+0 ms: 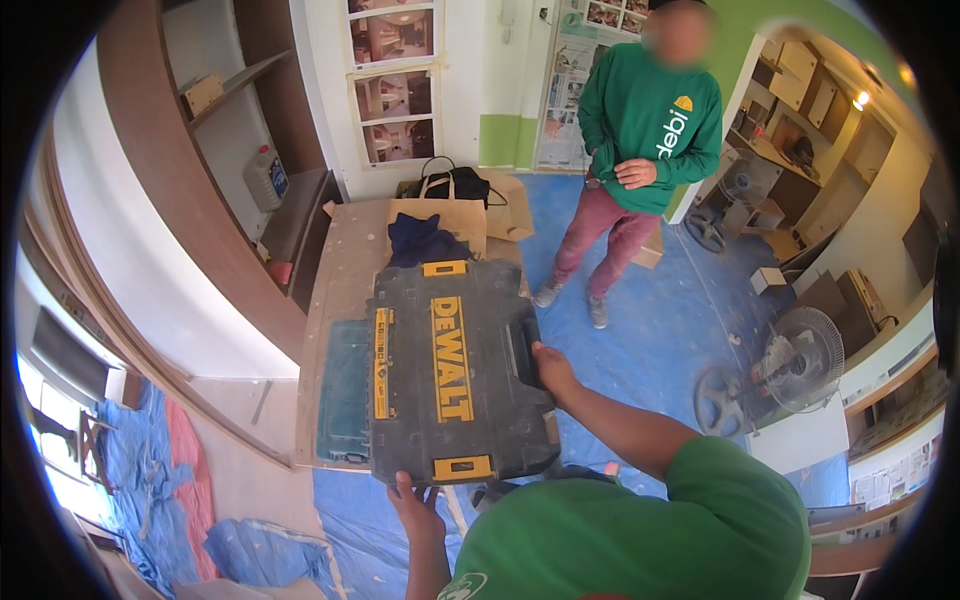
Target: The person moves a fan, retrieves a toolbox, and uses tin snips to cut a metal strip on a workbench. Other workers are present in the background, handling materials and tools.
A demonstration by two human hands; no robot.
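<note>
A dusty black tool case (500,330) with yellow latches lies lid up in front of me, above a wooden board table (335,270). My right hand (555,370) grips its right side by the handle, fingers partly hidden behind the edge. At the near left corner, my left hand (418,510) holds the case's edge from below, some fingertips out of sight. A flat teal case (343,390) shows on the table, along the black case's left side. Whether the black case rests on the teal one or is lifted, I cannot tell.
Behind the case are a dark blue cloth (425,240), a paper bag (460,213) and a black bag (465,185). A person in a green sweatshirt (650,120) stands beyond, on blue floor sheeting (640,370). Fans (800,360) stand at right, shelves (240,90) at left.
</note>
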